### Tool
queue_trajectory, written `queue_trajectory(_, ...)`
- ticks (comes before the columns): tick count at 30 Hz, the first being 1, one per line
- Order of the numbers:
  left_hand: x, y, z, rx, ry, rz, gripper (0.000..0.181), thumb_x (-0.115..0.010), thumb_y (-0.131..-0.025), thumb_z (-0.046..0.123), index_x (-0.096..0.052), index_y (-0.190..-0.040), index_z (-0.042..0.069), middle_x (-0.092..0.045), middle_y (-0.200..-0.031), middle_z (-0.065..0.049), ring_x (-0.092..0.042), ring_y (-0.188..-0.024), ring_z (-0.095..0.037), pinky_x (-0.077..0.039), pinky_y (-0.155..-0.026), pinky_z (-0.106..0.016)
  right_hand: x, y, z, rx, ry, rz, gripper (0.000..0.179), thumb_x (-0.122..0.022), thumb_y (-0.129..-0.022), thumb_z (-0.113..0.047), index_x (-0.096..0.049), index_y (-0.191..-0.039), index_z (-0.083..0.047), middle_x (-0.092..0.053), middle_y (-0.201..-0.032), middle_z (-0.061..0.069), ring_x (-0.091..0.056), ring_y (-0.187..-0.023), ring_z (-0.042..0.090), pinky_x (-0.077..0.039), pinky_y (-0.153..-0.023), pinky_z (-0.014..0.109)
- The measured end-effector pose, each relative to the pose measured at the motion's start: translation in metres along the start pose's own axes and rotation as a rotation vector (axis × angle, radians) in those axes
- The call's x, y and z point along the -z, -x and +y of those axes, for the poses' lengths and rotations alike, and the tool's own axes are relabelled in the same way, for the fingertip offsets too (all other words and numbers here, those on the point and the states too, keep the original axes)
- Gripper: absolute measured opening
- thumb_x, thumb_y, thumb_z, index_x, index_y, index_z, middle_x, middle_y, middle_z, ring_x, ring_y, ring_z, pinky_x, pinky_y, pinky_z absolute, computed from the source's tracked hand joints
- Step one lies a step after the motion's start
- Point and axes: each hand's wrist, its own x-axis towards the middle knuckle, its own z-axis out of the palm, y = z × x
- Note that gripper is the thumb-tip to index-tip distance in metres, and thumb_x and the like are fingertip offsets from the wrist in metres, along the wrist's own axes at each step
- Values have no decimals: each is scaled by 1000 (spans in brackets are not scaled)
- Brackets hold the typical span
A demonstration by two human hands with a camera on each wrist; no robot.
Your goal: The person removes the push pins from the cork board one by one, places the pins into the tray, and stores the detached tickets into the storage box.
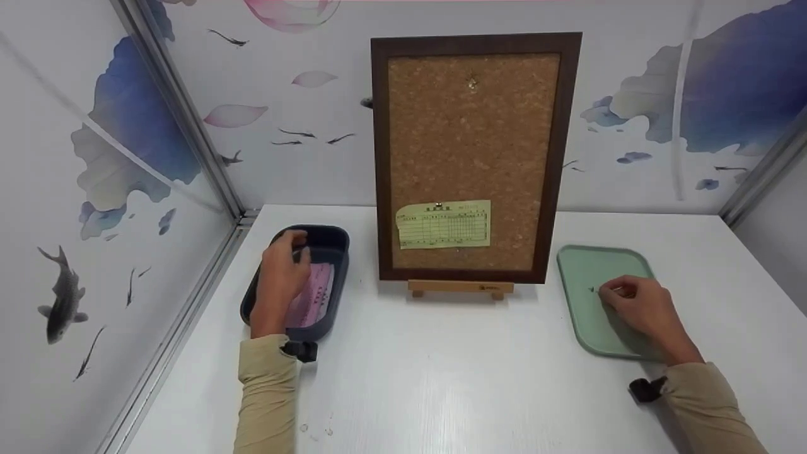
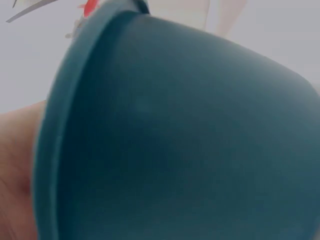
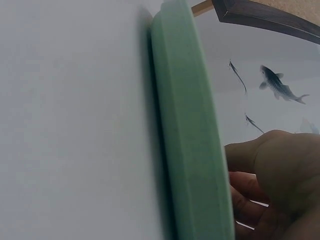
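Note:
Over the dark blue bin (image 1: 339, 277), my left hand (image 1: 282, 277) hangs with fingers loosely bent and nothing visible in them. Pink printed slips (image 1: 320, 293) lie inside the bin; its outer wall (image 2: 190, 125) fills the left wrist view. My right hand (image 1: 644, 309) is low over the pale green tray (image 1: 583, 265), thumb and forefinger close together. Right at their tips is a tiny dark object (image 1: 592, 289), perhaps a pin; whether they pinch it cannot be told. In the right wrist view the tray's edge (image 3: 192, 130) partly hides the fingers.
Between the hands a framed cork board (image 1: 470, 151) stands on a small wooden easel (image 1: 460, 287). A yellow-green printed form (image 1: 444, 225) is pinned low on it, and a clear push pin (image 1: 473, 83) sticks near its top. Printed panels (image 1: 302, 164) enclose the white table (image 1: 441, 378).

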Motion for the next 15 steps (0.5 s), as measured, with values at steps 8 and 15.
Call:
queue_trajectory(8, -3, 0, 11, -40, 2, 0, 32, -61, -109, 9, -66, -140, 3, -72, -136, -18, -66, -132, -34, -52, -113, -51, 1, 0, 0, -20, -20, -11, 43, -65, -108, -38, -76, -124, 0, -75, -113, 22, -66, -92, 21, -50, -69, 26)
queue_trajectory(15, -6, 0, 24, -81, 63, -1, 29, -62, -109, 10, -69, -136, 3, -73, -132, -16, -68, -126, -31, -54, -110, -49, 2, 1, -4, -17, -38, -15, 43, -64, -109, -39, -76, -124, 0, -77, -110, 21, -65, -82, 13, -51, -65, 26)
